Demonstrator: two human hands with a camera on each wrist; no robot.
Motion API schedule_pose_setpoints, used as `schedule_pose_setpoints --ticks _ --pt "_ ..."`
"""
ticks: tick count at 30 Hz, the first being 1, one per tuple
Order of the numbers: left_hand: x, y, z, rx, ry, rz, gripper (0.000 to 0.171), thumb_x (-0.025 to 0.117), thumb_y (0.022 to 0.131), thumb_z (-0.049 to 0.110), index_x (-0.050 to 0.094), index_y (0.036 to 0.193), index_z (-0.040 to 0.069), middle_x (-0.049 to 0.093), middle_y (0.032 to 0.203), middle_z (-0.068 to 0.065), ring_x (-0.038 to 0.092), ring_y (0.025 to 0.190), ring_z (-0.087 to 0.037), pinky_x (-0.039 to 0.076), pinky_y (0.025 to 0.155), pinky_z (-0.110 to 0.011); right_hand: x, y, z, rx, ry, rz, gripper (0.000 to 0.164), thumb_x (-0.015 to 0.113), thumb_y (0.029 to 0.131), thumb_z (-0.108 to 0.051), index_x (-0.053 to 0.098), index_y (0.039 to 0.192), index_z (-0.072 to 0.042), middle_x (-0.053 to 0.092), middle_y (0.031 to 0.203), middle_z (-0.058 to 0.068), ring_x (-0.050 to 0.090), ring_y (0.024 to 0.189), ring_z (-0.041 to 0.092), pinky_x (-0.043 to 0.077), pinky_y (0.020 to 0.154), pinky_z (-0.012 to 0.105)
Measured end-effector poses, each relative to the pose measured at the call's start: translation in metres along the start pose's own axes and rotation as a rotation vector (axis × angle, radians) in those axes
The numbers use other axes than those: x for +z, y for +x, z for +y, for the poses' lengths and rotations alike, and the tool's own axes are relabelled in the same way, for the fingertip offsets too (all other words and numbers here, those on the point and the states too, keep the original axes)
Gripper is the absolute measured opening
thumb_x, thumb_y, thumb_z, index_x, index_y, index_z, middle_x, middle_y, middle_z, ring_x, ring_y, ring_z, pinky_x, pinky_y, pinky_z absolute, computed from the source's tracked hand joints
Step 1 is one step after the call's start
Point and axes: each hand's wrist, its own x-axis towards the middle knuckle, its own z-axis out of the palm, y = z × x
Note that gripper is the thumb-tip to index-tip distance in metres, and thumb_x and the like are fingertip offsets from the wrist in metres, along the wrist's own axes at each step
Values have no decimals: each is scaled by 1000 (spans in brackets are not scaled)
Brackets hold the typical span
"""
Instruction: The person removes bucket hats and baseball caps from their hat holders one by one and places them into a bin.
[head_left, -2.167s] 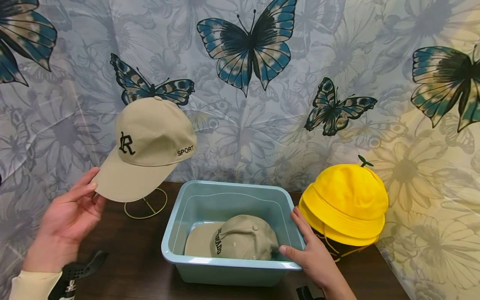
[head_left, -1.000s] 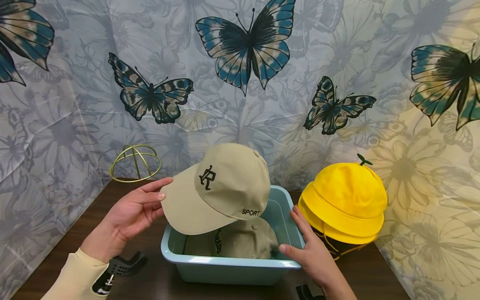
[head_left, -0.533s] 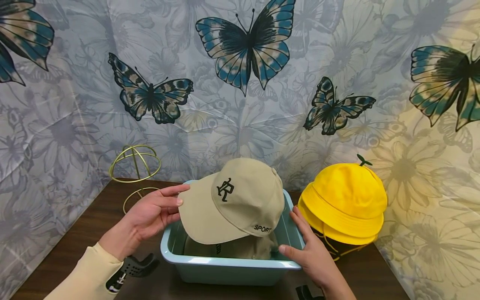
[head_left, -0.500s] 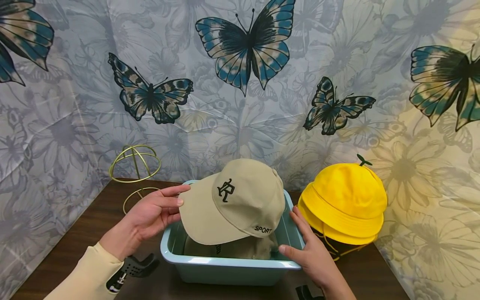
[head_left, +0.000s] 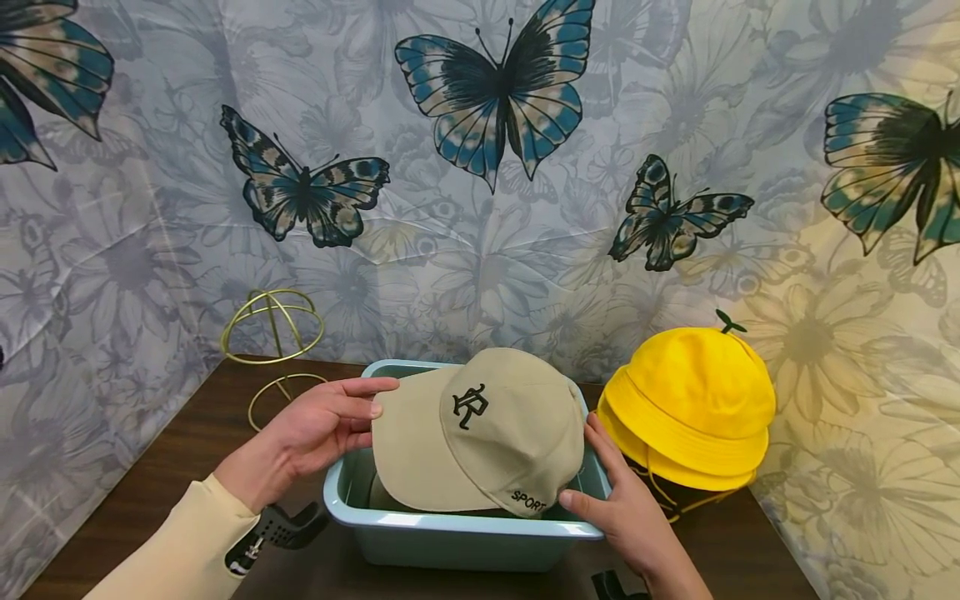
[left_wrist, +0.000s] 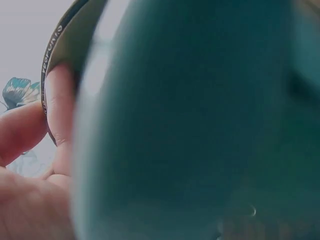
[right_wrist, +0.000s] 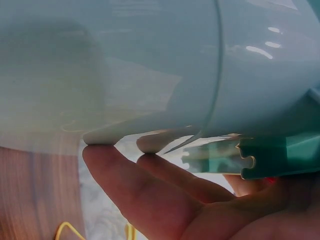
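Observation:
My left hand (head_left: pixel 315 429) pinches the brim of a beige baseball cap (head_left: pixel 517 417) with a black letter emblem and "SPORT" on its side. The cap sits tilted within the mouth of a light blue plastic basin (head_left: pixel 450 546), over another beige cap (head_left: pixel 379 497) that is mostly hidden. In the left wrist view, thumb and fingers (left_wrist: pixel 60 100) hold the brim's edge beside the basin wall (left_wrist: pixel 190 125). My right hand (head_left: pixel 630 508) grips the basin's right rim, thumb at the inner side. Its fingertips (right_wrist: pixel 107 160) press the outer wall in the right wrist view.
Right of the basin, a yellow bucket hat (head_left: pixel 697 400) with a green sprout on top covers its support. A gold wire hat stand (head_left: pixel 273 329) is bare at the back left. Behind the dark wooden table (head_left: pixel 172 442) hangs a butterfly-print cloth (head_left: pixel 495 275).
My left hand has carried the beige cap from above the wire stand rightward and down into the basin, covering the other cap. My right hand has stayed on the rim.

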Motion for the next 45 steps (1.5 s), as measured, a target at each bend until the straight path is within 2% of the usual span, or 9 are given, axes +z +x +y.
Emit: schedule_pose_setpoints --ticks 9,15,21,27,45 --pt "6 7 0 -23 53 0 54 51 97 -9 33 147 -13 69 113 -15 71 94 -23 54 82 -40 0 0 0 11 44 -6 90 81 83 -26 30 157 -18 3 166 -2 1 149 33 3 109 67" --pt "8 8 -1 -26 98 2 54 52 97 -9 33 146 -14 68 114 -15 71 93 -24 54 81 -40 0 -1 0 -4 27 2 91 81 84 -27 30 157 -14 5 166 -1 1 149 33 3 109 67" --pt "10 8 -2 -27 121 -2 53 53 97 -8 35 146 -13 68 116 -16 71 94 -25 54 82 -41 0 -1 0 0 29 5 90 81 83 -26 31 157 -16 5 166 -1 1 149 34 3 109 66" --pt "10 9 -3 -31 186 -24 54 54 97 -6 34 147 -13 68 116 -16 70 93 -23 55 80 -38 -1 -1 1 -6 39 1 89 81 84 -25 32 157 -16 4 166 -2 0 149 33 3 110 66" --pt "15 8 -3 -41 316 34 53 54 98 -5 35 147 -13 67 114 -17 70 89 -22 56 75 -34 0 1 0 17 32 -9 96 81 83 -29 24 158 -10 3 166 0 1 149 35 5 107 70"
